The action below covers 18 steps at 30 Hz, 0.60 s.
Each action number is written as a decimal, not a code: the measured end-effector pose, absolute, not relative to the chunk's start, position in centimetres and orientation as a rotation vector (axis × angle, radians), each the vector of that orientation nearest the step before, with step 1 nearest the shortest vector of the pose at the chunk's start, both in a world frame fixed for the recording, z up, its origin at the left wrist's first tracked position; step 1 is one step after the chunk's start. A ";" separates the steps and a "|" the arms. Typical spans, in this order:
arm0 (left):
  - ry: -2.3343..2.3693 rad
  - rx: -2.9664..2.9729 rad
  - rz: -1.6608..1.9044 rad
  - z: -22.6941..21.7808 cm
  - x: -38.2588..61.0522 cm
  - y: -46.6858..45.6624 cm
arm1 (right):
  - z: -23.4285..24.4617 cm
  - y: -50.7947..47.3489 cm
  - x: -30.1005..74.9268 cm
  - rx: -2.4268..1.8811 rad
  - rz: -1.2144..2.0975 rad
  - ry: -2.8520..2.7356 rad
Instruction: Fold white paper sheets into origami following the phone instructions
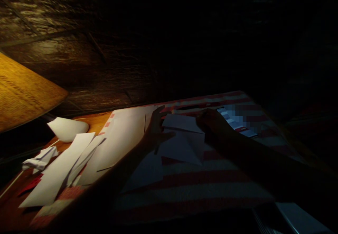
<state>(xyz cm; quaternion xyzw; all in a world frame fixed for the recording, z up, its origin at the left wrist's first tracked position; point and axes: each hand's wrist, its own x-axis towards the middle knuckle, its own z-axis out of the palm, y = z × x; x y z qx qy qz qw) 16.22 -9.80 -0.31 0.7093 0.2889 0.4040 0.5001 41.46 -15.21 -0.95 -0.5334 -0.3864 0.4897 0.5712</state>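
Note:
The scene is very dark. A folded white paper [185, 142] lies on a red-and-white striped cloth [190, 188] over a wooden table. My left hand [155, 126] rests flat on the paper's left edge, fingers stretched out, thumb on the sheet. My right hand [211, 121] presses on the paper's upper right corner; its fingers look curled, but the dark hides them. A dark pen-like thing [198, 106] lies on the cloth just beyond the hands.
Several white sheets and folded pieces [60, 167] lie to the left, with a crumpled paper [39, 158] and a curved white piece [67, 128]. A round woven object [23, 93] sits at far left. A blurred card [237, 119] lies on the right. The floor beyond is dark wood.

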 end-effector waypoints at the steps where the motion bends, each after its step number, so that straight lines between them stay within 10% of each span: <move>1: 0.654 1.877 0.940 -0.4 16.1 -9.8 | -1.1 -15.0 41.5 -1.302 1.134 -0.908; 14: 0.900 2.666 1.005 2.4 16.7 -11.3 | 0.8 -14.4 44.1 -1.495 1.282 -1.247; 18: 0.970 2.476 0.969 2.6 16.7 -11.4 | 3.1 -13.3 46.4 -1.623 0.571 -1.697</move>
